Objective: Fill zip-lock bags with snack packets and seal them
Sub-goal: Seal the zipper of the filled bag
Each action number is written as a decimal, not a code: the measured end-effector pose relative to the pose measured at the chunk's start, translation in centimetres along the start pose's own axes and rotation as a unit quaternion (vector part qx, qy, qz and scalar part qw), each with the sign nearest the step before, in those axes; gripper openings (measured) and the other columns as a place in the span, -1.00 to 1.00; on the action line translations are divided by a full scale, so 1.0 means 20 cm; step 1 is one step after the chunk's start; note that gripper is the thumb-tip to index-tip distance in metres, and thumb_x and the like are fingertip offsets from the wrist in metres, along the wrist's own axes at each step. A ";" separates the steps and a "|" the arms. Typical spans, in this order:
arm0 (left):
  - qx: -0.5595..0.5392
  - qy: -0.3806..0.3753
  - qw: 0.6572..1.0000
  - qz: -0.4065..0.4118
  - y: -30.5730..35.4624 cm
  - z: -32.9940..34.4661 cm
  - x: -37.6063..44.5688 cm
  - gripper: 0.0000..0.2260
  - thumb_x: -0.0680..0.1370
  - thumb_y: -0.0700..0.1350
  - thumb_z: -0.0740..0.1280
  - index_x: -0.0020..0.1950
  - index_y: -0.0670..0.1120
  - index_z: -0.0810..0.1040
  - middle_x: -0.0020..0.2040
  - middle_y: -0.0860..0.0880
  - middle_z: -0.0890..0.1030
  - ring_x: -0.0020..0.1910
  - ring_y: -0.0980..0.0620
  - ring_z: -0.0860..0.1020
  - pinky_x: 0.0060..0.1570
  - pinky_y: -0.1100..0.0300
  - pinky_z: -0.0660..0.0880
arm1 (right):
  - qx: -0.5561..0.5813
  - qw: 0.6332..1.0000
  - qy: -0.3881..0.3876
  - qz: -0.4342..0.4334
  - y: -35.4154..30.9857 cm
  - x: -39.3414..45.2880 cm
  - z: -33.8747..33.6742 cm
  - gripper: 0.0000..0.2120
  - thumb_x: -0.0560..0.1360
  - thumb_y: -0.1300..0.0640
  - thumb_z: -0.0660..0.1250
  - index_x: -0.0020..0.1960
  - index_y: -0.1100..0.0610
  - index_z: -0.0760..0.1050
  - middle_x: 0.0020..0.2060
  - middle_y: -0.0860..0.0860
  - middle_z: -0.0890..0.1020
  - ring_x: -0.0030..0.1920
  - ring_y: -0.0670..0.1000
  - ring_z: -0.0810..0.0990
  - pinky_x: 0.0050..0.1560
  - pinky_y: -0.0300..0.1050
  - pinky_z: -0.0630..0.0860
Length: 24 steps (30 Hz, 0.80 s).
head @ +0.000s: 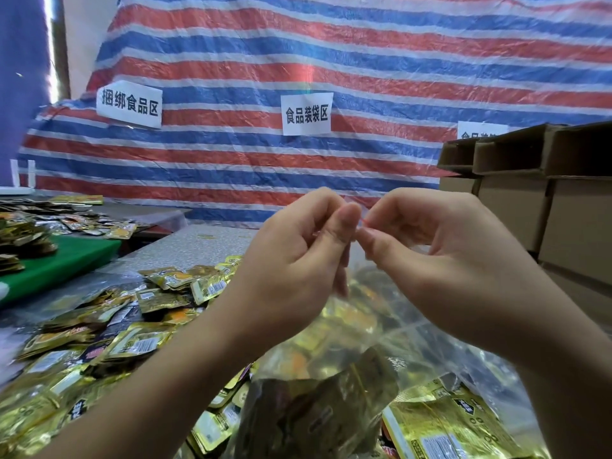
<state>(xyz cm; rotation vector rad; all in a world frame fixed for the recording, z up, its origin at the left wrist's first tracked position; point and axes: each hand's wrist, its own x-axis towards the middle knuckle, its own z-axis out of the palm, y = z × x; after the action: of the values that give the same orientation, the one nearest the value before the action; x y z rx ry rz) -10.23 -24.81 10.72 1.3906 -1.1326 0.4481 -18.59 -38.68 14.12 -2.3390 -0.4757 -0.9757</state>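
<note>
A clear zip-lock bag (pixel 381 326) hangs in front of me, holding several gold and brown snack packets (pixel 318 415). My left hand (pixel 298 256) and my right hand (pixel 430 246) are raised side by side, and each pinches the bag's top edge between thumb and fingers. The thumbs nearly touch at the red zip strip (pixel 361 221). A heap of loose gold snack packets (pixel 109 329) covers the table to the lower left.
Stacked cardboard boxes (pixel 536 200) stand at the right. A green mat (pixel 63 260) with more packets lies at the left on the grey table (pixel 198 243). A red, white and blue striped tarp (pixel 298 61) with paper signs hangs behind.
</note>
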 end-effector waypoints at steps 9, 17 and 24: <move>-0.001 -0.010 1.000 -0.007 0.00 -0.02 0.00 -0.85 0.58 -0.08 0.29 -0.15 -0.06 0.56 -0.31 -0.01 0.60 -0.44 0.02 0.57 -0.39 0.12 0.50 | 0.039 0.999 -0.011 0.031 0.01 0.01 0.00 -0.82 0.46 -0.01 0.35 -0.25 0.04 0.62 -0.35 0.05 0.64 -0.32 0.05 0.58 -0.30 -0.03 0.48; 0.038 -0.005 0.999 -0.001 0.02 -0.03 0.00 -0.85 0.57 -0.10 0.31 -0.17 -0.10 0.58 -0.30 0.01 0.63 -0.36 0.07 0.59 -0.36 0.23 0.48 | 0.046 0.998 -0.017 0.048 0.02 0.01 -0.01 -0.87 0.46 0.02 0.41 -0.24 0.01 0.63 -0.35 -0.10 0.67 -0.34 -0.14 0.62 -0.29 -0.22 0.54; 0.031 0.007 0.999 -0.011 0.01 -0.03 0.00 -0.82 0.58 -0.07 0.31 -0.17 -0.11 0.59 -0.33 -0.02 0.63 -0.40 0.06 0.57 -0.38 0.21 0.48 | 0.015 1.000 -0.016 0.022 0.02 0.00 -0.02 -0.85 0.49 0.01 0.37 -0.24 -0.05 0.62 -0.35 -0.09 0.66 -0.31 -0.07 0.62 -0.27 -0.12 0.54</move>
<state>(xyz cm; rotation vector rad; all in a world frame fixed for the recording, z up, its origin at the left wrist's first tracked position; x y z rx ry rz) -10.15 -24.19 10.98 1.4512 -1.0991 0.4793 -18.48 -39.24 14.18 -2.3319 -0.4458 -0.9071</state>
